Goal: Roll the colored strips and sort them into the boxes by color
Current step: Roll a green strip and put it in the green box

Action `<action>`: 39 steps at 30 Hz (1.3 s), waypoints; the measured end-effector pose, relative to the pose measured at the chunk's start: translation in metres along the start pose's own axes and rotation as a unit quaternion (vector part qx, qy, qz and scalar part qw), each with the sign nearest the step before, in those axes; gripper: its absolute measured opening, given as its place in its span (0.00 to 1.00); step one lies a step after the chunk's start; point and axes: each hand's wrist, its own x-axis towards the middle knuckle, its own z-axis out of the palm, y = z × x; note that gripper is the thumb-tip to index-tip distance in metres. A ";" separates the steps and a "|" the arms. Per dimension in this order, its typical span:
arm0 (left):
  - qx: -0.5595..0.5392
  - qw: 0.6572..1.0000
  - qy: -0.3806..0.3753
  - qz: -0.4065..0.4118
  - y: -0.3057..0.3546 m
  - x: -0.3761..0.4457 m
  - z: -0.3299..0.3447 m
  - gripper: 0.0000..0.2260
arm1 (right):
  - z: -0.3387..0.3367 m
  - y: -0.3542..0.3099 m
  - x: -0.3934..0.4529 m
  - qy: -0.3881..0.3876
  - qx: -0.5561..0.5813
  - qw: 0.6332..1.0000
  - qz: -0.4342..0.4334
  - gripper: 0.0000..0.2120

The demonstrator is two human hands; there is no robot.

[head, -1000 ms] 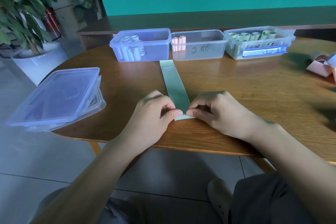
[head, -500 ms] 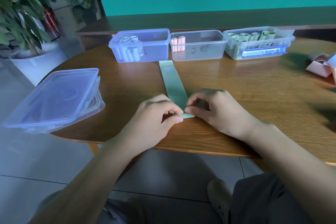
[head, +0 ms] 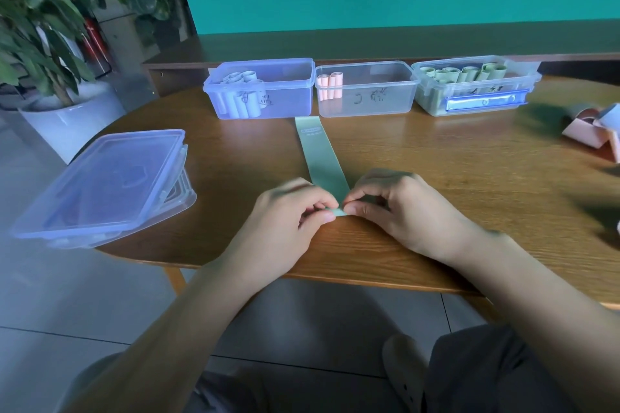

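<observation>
A long pale green strip (head: 322,157) lies flat on the wooden table (head: 436,178), running from the boxes toward me. My left hand (head: 288,211) and my right hand (head: 399,208) pinch its near end from both sides, where a small curl of it shows between the fingertips. Three clear boxes stand in a row at the back: the left box (head: 268,104) holds several pale blue rolls, the middle box (head: 379,100) two pink rolls (head: 330,85), the right box (head: 476,100) several green rolls.
Stacked clear lids (head: 104,184) sit on the table's left edge, partly overhanging. Loose pink and pale strips (head: 593,127) lie at the far right. A potted plant (head: 43,54) stands on the floor to the left. The table's near edge is just below my wrists.
Both hands have crept a little away from me along the strip, and the near end has curled up tighter between the fingertips.
</observation>
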 end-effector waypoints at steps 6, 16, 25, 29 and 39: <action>0.011 0.999 -0.021 -0.034 0.000 0.005 0.001 0.08 | 0.007 0.002 0.002 0.030 -0.025 0.999 0.001 0.09; 0.008 0.999 0.020 -0.039 -0.005 0.010 0.001 0.08 | 0.008 0.004 0.004 0.040 -0.022 0.999 0.002 0.06; 0.001 0.997 -0.004 -0.071 -0.004 0.012 0.002 0.08 | 0.010 0.007 0.010 0.047 -0.034 0.998 0.001 0.07; 0.002 0.997 0.003 -0.071 -0.006 0.017 0.003 0.07 | 0.012 0.008 0.011 0.070 -0.048 0.996 -0.027 0.07; 0.026 0.998 0.025 -0.042 -0.008 0.020 0.005 0.07 | 0.008 0.020 0.026 0.024 -0.017 0.999 -0.040 0.07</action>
